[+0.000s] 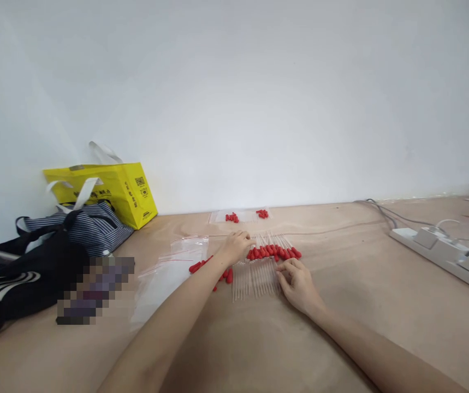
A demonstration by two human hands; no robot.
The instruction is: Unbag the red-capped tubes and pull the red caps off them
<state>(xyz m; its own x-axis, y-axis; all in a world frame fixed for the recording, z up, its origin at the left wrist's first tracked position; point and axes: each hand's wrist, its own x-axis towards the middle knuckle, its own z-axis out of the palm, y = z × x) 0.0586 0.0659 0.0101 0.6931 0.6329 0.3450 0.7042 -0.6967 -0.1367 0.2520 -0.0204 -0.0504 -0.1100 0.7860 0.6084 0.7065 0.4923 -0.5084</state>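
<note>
A row of clear glass droppers with red rubber bulbs (274, 252) lies side by side on the tan table (340, 327), their tubes (254, 278) pointing toward me. My left hand (236, 246) rests at the row's left end, fingers curled onto the leftmost red bulb. My right hand (297, 281) lies at the row's right side, fingertips pinched against the tubes just below the bulbs. A few more red-bulbed droppers (212, 267) lie partly hidden under my left wrist.
Clear zip bags (168, 270) lie left of the droppers. A further bag with red bulbs (244, 216) sits near the wall. A yellow tote (115, 191), striped bag (82, 226) and black bag (21, 273) crowd the left. A white power strip (447, 254) with cables lies at right.
</note>
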